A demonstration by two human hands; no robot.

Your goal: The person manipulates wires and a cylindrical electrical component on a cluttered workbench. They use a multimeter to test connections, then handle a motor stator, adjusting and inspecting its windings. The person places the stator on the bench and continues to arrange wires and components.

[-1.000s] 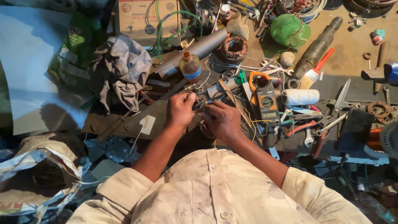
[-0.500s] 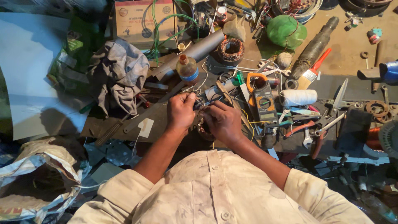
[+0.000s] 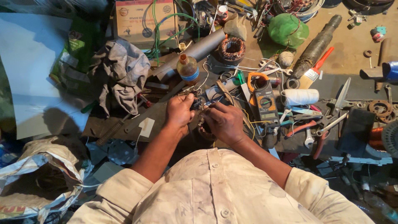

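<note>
Both hands meet at the middle of a crowded surface (image 3: pixel 124 124), working on a small dark part with thin wires (image 3: pixel 198 103) held between them. The left hand (image 3: pixel 179 113) has its grip clenched on the part, thumb and fingers pinching it from the left. The right hand (image 3: pixel 224 122) closes its grip on the wire ends from the right side, though exactly what its fingertips pinch is too small to tell. The step looks like joining or twisting fine wires at the part. A next move would call for a steady pinch and small finger turns, with the part kept raised clear of the clutter. A yellow meter (image 3: pixel 265 103) lies just right of the hands, and a small brown bottle (image 3: pixel 188 68) stands behind them
</note>
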